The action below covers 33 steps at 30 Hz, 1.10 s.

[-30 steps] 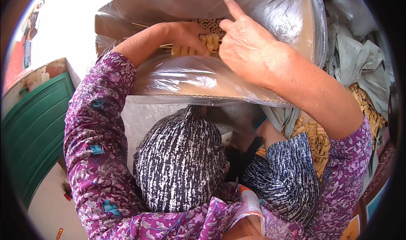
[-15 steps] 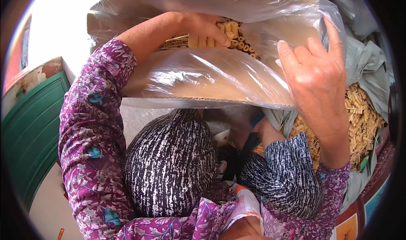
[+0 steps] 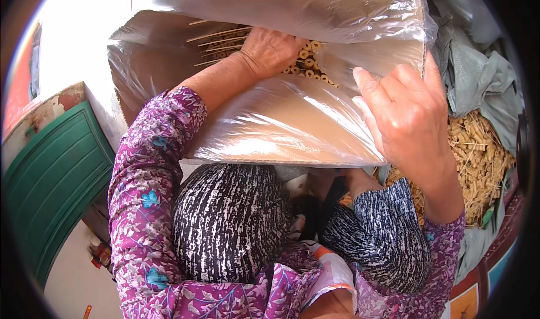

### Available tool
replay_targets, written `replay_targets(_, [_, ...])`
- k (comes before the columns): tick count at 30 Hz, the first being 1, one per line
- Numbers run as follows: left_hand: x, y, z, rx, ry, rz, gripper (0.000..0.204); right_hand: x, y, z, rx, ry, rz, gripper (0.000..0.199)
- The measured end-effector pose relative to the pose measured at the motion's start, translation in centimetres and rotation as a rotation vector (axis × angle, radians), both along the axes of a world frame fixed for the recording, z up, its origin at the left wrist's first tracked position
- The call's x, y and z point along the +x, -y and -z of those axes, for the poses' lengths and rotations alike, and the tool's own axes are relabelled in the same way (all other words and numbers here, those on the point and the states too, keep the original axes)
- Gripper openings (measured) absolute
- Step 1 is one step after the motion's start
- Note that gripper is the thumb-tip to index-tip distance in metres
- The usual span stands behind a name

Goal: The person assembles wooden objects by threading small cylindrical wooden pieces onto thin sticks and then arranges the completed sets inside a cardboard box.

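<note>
A cardboard box (image 3: 292, 147) lined with clear plastic (image 3: 332, 119) tilts toward me above my lap. Inside it lie bundled skewers of hollow, yellowish tube pieces (image 3: 309, 63), their ring-shaped ends showing. Thin sticks (image 3: 219, 35) stick out to the left. My left hand (image 3: 274, 50) reaches into the box, closed over some of the skewers, with its fingertips mostly hidden. At the box's right side my right hand (image 3: 408, 108) grips the edge and the plastic, thumb inside and the other fingers bent at the rim.
On the right, a grey-green cloth sack (image 3: 475, 74) lies open around a heap of loose yellowish tube pieces (image 3: 478, 161). A green panel with curved edges (image 3: 59, 189) stands at the left. My knees in patterned trousers (image 3: 230, 223) are under the box.
The box has tipped and shifted slightly left, its near edge lower. My left hand has moved lower and right over the skewers. My right hand has moved a little left with the box edge.
</note>
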<state>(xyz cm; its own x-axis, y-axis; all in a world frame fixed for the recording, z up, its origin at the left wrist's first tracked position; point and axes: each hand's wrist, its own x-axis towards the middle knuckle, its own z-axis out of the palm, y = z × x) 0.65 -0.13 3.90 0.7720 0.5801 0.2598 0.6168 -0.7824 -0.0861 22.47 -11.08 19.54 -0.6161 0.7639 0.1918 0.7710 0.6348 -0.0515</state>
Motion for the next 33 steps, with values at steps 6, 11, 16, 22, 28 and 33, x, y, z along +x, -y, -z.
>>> replay_targets(6, [-1.0,1.3,-2.7,-0.213,-0.082,-0.127,0.051,0.0,0.4,0.3,0.052,0.022,0.031,0.037])
replay_targets(11, [-3.3,2.6,-4.0,-0.319,-0.096,-0.328,0.071,0.2,0.1,-1.7,0.183,0.150,0.036,0.037])
replay_targets(16, [-5.3,2.1,-7.0,-0.698,-0.323,-0.473,0.079,-3.1,1.0,-7.5,0.366,0.234,-0.059,0.029])
replay_targets(22, [-5.5,3.0,-10.6,-0.609,-0.195,-0.440,0.068,-7.4,-1.3,-4.5,-0.522,0.282,-0.233,0.015])
replay_targets(28, [-6.1,5.7,-13.9,-0.506,-0.104,-0.377,0.049,-8.8,-4.0,0.5,-0.762,0.667,0.187,0.026])
replay_targets(33, [-5.5,8.7,-15.0,-0.573,-0.231,-0.460,0.045,-4.8,-6.7,2.5,-0.534,0.384,0.330,0.029])
